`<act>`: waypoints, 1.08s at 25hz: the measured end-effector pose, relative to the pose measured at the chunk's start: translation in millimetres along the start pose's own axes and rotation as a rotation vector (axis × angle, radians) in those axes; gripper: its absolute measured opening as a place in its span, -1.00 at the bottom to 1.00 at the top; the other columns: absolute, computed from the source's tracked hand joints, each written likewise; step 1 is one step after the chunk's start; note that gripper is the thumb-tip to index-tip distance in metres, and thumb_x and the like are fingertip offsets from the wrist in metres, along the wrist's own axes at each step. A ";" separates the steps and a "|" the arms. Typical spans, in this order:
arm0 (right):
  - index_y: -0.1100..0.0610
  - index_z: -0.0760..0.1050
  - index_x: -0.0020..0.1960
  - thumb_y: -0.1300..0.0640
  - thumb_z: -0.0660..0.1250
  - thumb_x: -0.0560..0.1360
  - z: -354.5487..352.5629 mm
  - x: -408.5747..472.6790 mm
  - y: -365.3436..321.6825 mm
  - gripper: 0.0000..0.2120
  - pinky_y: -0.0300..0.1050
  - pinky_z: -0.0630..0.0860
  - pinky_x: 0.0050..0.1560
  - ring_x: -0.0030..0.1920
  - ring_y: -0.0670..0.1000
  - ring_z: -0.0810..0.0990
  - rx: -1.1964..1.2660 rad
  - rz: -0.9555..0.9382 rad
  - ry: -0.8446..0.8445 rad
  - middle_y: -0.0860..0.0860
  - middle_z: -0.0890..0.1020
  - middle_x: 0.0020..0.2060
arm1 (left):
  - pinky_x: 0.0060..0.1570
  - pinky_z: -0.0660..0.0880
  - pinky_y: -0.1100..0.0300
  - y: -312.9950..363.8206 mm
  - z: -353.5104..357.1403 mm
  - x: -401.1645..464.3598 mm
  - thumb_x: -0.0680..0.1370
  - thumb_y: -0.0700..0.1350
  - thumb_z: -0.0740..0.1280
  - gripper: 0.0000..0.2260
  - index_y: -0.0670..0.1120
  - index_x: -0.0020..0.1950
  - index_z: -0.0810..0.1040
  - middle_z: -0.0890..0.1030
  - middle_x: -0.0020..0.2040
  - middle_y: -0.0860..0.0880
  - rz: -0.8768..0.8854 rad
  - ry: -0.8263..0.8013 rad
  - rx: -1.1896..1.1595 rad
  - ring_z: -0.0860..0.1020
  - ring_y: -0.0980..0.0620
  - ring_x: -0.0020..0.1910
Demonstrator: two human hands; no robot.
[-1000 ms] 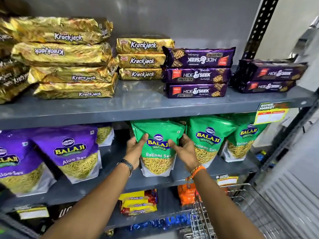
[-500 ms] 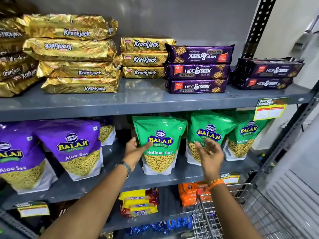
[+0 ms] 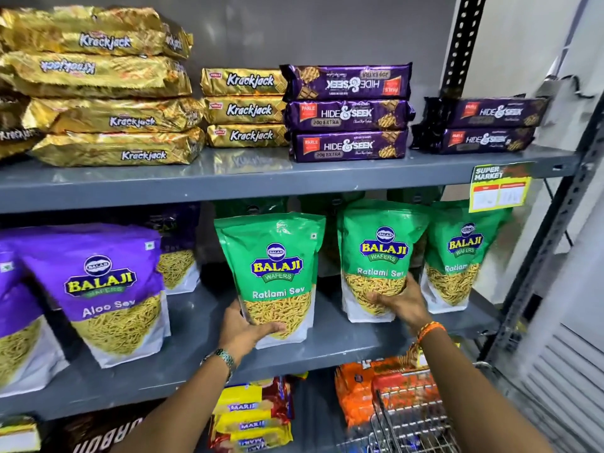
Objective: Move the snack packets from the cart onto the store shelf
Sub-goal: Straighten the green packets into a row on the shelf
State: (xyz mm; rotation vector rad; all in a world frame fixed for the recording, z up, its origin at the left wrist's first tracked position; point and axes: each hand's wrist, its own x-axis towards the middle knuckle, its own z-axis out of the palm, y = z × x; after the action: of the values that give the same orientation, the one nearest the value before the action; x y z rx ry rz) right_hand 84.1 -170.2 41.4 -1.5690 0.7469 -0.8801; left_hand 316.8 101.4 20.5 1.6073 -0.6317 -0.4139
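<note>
Three green Balaji Ratlami Sev packets stand upright on the grey middle shelf (image 3: 343, 344). My left hand (image 3: 243, 330) grips the lower left corner of the left green packet (image 3: 277, 273). My right hand (image 3: 397, 302) holds the lower front of the middle green packet (image 3: 380, 253). A third green packet (image 3: 461, 256) stands to the right, untouched. The wire cart (image 3: 411, 416) shows at the bottom right, under my right forearm.
Purple Aloo Sev packets (image 3: 101, 289) fill the shelf's left side. The upper shelf holds gold Krackjack stacks (image 3: 108, 93) and purple Hide & Seek packs (image 3: 348, 112). Marie biscuits (image 3: 251, 416) and orange packets (image 3: 356, 390) sit below. A yellow price tag (image 3: 498, 188) hangs at right.
Both hands let go of the left green packet, opened, then closed again: the left hand on that packet's lower corner, the right hand on the middle packet. The camera moved closer.
</note>
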 end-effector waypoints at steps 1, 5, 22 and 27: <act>0.26 0.44 0.31 0.41 0.65 0.20 -1.0 2.9 -0.9 -0.27 0.01 0.66 0.12 0.09 0.13 0.70 0.001 0.016 -0.039 0.19 0.69 0.13 | -0.24 0.63 0.31 -0.7 -4.0 -0.3 -0.15 0.08 0.71 -0.23 -0.03 0.01 0.59 0.75 -0.17 0.15 -0.001 0.024 0.003 0.72 0.22 -0.16; 0.13 0.53 0.22 0.41 0.65 0.20 0.7 5.6 2.2 -0.34 -0.17 0.69 -0.04 0.10 0.08 0.73 0.037 0.061 -0.182 0.07 0.75 0.05 | -0.31 0.59 0.39 0.5 -14.1 -4.6 -0.14 0.12 0.68 -0.28 -0.01 -0.05 0.60 0.72 -0.23 0.27 0.003 0.070 0.063 0.70 0.30 -0.22; 0.20 0.42 0.38 0.20 0.70 0.04 4.1 -1.9 -4.8 -0.06 0.07 0.63 0.21 0.26 0.21 0.64 0.147 0.120 -0.259 0.18 0.69 0.20 | -0.12 0.65 0.15 -3.6 -14.2 -4.4 -0.20 0.21 0.67 -0.18 0.02 0.00 0.57 0.74 -0.17 0.21 -0.039 0.095 0.069 0.71 0.21 -0.16; 0.15 0.23 0.51 0.40 0.60 0.28 9.0 -22.7 -17.4 -0.08 0.16 0.46 0.40 0.39 0.13 0.48 0.121 0.123 -0.137 0.10 0.50 0.38 | 0.19 0.57 0.00 14.1 -26.2 -22.2 0.05 -0.04 0.71 -0.17 -0.07 0.28 0.51 0.68 0.20 -0.01 -0.068 0.094 -0.087 0.65 0.02 0.18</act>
State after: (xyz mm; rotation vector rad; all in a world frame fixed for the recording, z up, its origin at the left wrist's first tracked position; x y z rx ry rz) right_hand 80.0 -143.6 54.6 -1.4446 0.6727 -0.7074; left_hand 313.0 135.0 35.9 1.5589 -0.4824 -0.4079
